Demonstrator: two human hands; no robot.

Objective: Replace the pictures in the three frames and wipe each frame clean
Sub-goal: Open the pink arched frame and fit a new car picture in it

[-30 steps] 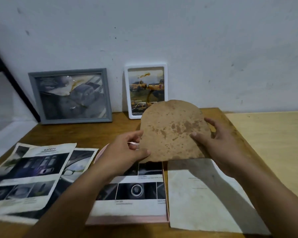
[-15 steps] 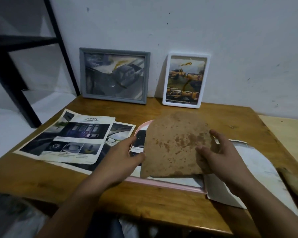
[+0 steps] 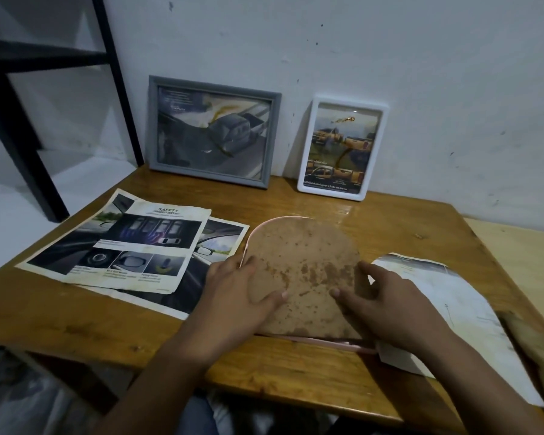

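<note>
Head view: brown arched backing board (image 3: 302,271) lying over the pink frame (image 3: 327,343) at the near edge of the surface (image 3: 76,321), left hand (image 3: 236,296) and right hand (image 3: 387,306) flat on it with fingers (image 3: 274,298) spread and pressing, gripping nothing. Best seated by lining the curved top with the pink rim, then pressing evenly from both sides. Grey frame (image 3: 212,130) and white frame (image 3: 343,149) leaning against the wall, well apart from the hands.
</note>
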